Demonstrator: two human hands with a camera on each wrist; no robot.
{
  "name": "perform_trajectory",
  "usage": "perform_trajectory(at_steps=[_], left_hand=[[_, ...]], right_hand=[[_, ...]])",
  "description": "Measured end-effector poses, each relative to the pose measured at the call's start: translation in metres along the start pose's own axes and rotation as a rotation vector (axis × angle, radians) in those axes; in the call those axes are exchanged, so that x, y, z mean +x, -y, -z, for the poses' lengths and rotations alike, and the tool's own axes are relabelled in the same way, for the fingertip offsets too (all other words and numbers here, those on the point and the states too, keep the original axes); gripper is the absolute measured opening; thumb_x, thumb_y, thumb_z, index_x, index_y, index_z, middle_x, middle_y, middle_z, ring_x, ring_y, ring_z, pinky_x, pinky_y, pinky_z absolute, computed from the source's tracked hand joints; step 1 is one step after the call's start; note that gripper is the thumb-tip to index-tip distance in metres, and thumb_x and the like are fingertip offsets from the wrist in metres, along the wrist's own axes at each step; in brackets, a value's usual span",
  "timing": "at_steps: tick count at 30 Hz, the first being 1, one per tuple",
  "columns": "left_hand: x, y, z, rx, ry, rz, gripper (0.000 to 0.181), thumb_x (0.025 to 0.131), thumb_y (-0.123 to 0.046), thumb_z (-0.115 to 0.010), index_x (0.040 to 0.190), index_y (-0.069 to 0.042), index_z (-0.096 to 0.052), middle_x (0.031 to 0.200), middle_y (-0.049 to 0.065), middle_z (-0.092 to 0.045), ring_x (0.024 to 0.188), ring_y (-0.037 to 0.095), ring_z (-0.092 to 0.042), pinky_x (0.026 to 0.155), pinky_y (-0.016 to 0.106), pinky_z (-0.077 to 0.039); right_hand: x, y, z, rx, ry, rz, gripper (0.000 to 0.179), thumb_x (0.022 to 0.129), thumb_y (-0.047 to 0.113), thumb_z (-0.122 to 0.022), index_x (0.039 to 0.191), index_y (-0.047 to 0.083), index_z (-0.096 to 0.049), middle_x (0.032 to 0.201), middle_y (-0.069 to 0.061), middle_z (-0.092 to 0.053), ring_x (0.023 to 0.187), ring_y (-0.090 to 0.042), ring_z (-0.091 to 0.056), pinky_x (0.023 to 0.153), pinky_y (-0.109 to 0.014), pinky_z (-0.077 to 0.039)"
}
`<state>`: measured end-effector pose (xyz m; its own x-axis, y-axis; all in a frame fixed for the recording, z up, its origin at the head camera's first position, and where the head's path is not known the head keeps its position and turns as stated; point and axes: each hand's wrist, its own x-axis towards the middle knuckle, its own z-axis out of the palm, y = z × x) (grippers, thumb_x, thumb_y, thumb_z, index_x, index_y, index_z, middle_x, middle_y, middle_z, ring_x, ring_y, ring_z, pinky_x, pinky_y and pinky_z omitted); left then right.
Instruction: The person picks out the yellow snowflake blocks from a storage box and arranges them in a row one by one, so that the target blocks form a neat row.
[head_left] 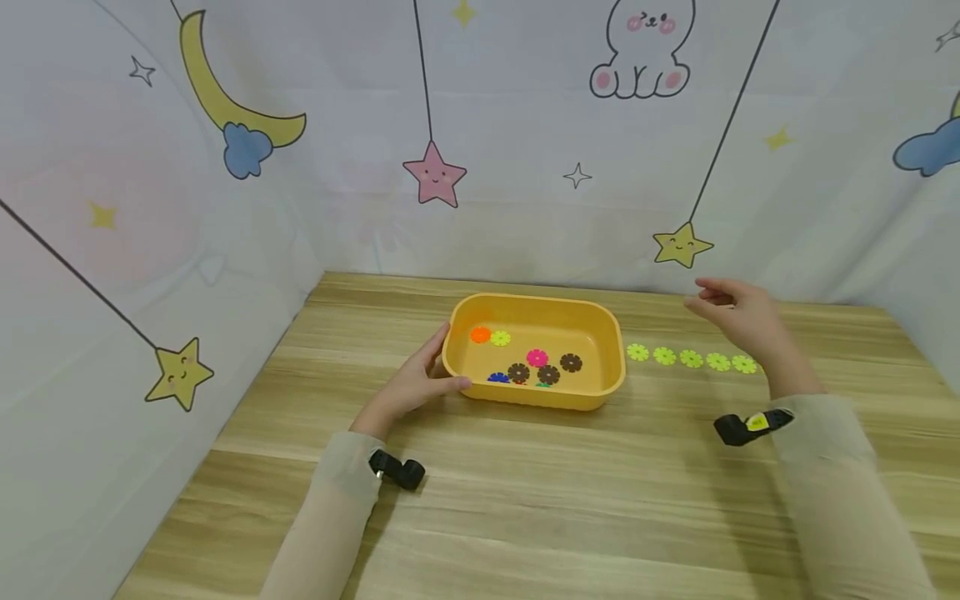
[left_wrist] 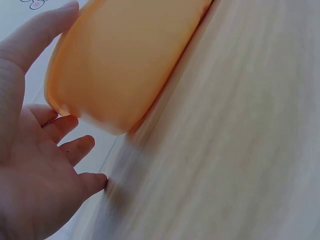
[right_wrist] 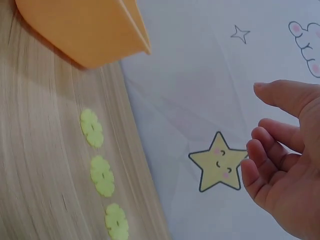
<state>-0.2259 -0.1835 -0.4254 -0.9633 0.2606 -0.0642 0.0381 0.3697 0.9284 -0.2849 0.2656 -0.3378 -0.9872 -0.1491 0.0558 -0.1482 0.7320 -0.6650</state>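
Observation:
A yellow plastic basin (head_left: 543, 398) stands on the table with several notched snowflake discs inside, among them an orange one (head_left: 481, 335), a yellow-green one (head_left: 501, 338), a pink one (head_left: 537, 357) and a brown one (head_left: 571, 362). My left hand (head_left: 411, 379) grips the basin's left end, thumb at the front rim and fingers along the side. To the right of the basin, several yellow-green snowflake discs (head_left: 692, 359) lie flat in a row. Above and behind that row, my right hand (head_left: 742, 317) is raised with loosely bent fingers and holds nothing.
The wood-grain table (head_left: 510, 500) meets a white cloth backdrop (head_left: 517, 233) printed with stars, moons and a bunny at its back and sides. Each wrist carries a small black camera; the right one (head_left: 738, 429) sits near the sleeve cuff.

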Motion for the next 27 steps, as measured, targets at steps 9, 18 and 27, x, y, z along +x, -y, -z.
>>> perform_trajectory(at_steps=[9, 18, 27], left_hand=[[0.000, -0.002, -0.001, -0.015, -0.002, 0.025, 0.100, 0.084, -0.024, -0.076, 0.157, -0.022, -0.007, 0.162, -0.002, -0.006, 0.149, 0.022, -0.006, 0.119, 0.049, -0.009], [-0.002, -0.006, -0.001, -0.026, 0.009, -0.004, 0.098, 0.086, -0.019, -0.074, 0.157, -0.018, -0.006, 0.162, 0.003, -0.004, 0.149, 0.024, -0.005, 0.119, 0.048, -0.009], [-0.016, -0.036, 0.000, -0.043, 0.026, 0.027, 0.097, 0.088, -0.018, -0.072, 0.156, -0.011, -0.005, 0.162, 0.007, -0.003, 0.149, 0.026, -0.005, 0.119, 0.047, -0.010]], right_hand=[[0.012, 0.034, -0.025, 0.054, 0.052, 0.080, 0.060, 0.096, 0.038, -0.058, 0.141, -0.001, -0.046, 0.121, -0.021, -0.056, 0.111, -0.034, -0.052, 0.089, -0.046, -0.047], [0.024, 0.061, -0.051, 0.055, 0.130, 0.098, 0.059, 0.095, 0.037, -0.061, 0.140, 0.001, -0.048, 0.122, -0.020, -0.057, 0.112, -0.033, -0.053, 0.096, -0.048, -0.047], [0.036, 0.083, -0.079, 0.092, 0.198, 0.133, 0.053, 0.094, 0.030, -0.063, 0.137, 0.001, -0.051, 0.122, -0.018, -0.058, 0.112, -0.032, -0.053, 0.098, -0.046, -0.047]])
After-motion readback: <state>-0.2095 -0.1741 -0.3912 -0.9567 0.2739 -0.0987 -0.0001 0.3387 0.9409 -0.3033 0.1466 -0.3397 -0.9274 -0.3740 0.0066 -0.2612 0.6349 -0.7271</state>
